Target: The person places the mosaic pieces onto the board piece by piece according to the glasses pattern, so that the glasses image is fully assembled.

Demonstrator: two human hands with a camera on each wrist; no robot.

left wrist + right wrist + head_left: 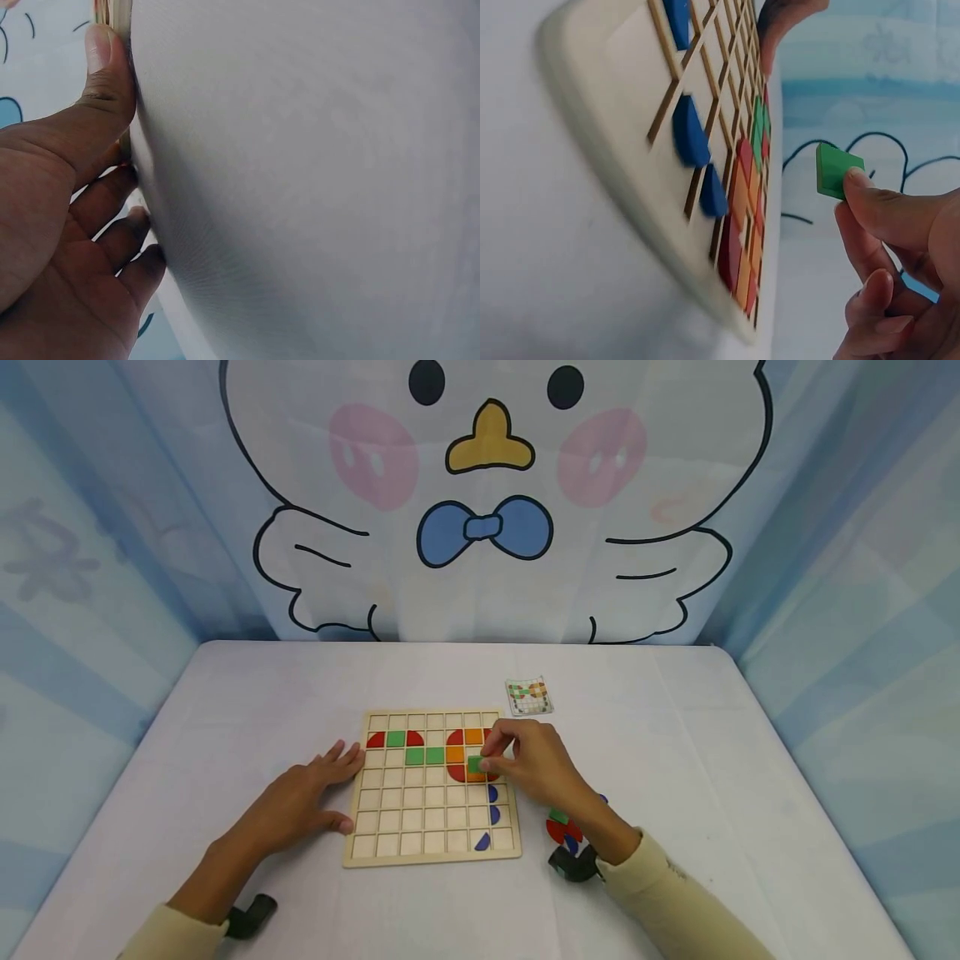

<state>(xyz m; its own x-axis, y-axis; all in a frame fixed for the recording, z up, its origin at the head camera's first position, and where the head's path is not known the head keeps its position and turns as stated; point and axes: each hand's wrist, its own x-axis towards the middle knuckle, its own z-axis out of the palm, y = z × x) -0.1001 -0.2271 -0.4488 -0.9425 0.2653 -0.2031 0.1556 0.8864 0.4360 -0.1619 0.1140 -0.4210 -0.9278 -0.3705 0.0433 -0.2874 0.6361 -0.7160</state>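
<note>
My right hand (536, 760) pinches a green square tile (838, 171) between thumb and fingers, held above the right part of a wooden grid board (401, 858). My left hand (307, 797) rests along the board's left edge, fingers spread and thumb against the lower side. In the left wrist view the thumb (105, 67) lies at the board's edge. Red quarter-round, green square and orange square pieces sit in the upper rows. Blue pieces (690, 131) lie in cells down the right side. Part of the red and orange group is hidden behind my right hand in the head view.
A small pattern card (528, 696) with a coloured grid lies behind the board. Loose red, green and blue pieces (557, 831) lie on the white table (645, 710), right of the board beside my right wrist. A printed curtain (483, 593) hangs behind the table.
</note>
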